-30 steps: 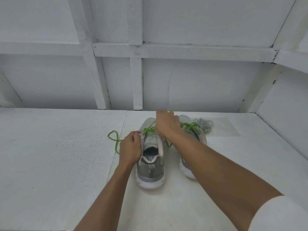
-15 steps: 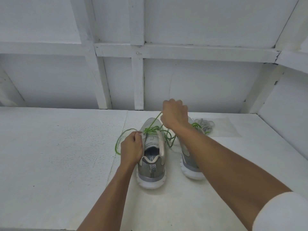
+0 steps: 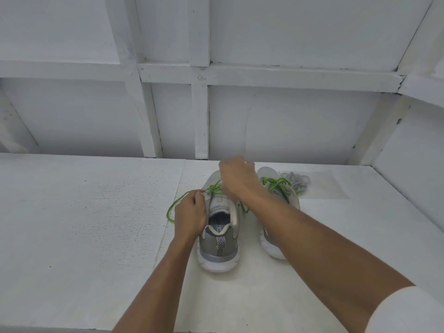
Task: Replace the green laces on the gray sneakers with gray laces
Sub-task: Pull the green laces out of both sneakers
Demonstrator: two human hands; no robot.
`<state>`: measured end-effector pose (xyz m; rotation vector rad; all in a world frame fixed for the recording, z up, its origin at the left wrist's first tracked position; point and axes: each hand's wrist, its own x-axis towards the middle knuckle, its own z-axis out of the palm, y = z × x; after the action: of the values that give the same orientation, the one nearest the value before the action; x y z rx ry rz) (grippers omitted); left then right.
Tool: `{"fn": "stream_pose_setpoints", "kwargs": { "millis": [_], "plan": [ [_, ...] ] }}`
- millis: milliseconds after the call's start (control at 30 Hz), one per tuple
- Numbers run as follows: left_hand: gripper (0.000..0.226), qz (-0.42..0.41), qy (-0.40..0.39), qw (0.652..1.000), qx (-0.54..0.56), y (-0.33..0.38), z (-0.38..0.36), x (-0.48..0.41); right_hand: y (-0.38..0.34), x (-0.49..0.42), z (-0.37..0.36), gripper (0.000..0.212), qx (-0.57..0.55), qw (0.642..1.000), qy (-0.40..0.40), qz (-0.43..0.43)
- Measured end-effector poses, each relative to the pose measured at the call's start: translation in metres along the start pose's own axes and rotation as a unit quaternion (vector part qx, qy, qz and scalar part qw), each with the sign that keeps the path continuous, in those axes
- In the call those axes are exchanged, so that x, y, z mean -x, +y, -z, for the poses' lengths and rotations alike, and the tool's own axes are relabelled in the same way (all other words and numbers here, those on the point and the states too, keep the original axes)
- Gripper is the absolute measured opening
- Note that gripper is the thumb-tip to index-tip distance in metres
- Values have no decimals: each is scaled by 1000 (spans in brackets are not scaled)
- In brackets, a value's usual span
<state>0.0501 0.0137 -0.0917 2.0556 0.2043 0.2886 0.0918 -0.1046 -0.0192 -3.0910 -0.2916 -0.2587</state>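
Early in the job: unlacing under way on the left sneaker [image 3: 219, 227], heel toward the camera on the white table [image 3: 84, 224]. Left hand [image 3: 191, 217] closed on the shoe's collar edge, steadying it; right hand [image 3: 236, 176] curled over the green lace [image 3: 215, 188], fingers apparently pinching a strand, grip partly blurred. Loose green loop trailing off to the left. Right sneaker [image 3: 276, 236] still fully laced in green. Gray laces [image 3: 296, 181] bundled untouched just beyond it. Both shoes left to relace.

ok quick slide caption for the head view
Left hand steadies the near gray sneaker while the right hand works its green lace loose.
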Motion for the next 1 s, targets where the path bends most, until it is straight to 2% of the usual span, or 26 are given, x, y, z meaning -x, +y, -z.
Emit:
{"fn": "stream_pose_setpoints", "kwargs": {
  "millis": [100,200,267,367,467,600,700,767,867,1000],
  "plan": [
    [33,5,7,1000,4,2,0,2,19,-7,17,29,-2,995,80,-58],
    [33,8,12,1000,7,3,0,2,22,-10,16,34,-30,994,91,-60],
    [32,9,14,1000,7,4,0,2,14,-7,8,36,-55,996,65,-26],
    [32,7,13,1000,1,3,0,1,-1,-3,-9,37,-68,997,-33,23],
    [35,4,14,1000,-4,0,-1,0,-11,0,-23,24,-38,995,-66,61],
    [35,1,14,1000,-1,0,0,0,-4,-3,-10,22,-7,999,4,46],
    [34,3,11,1000,8,2,0,1,20,-11,12,22,-23,995,95,-29],
    [34,4,12,1000,11,3,0,2,33,-15,19,25,-33,990,119,-61],
    [33,10,13,1000,16,4,0,3,31,-15,15,31,-68,993,91,-40],
    [33,11,11,1000,13,3,1,3,6,-5,-5,33,-103,993,-38,31]
  ]
}}
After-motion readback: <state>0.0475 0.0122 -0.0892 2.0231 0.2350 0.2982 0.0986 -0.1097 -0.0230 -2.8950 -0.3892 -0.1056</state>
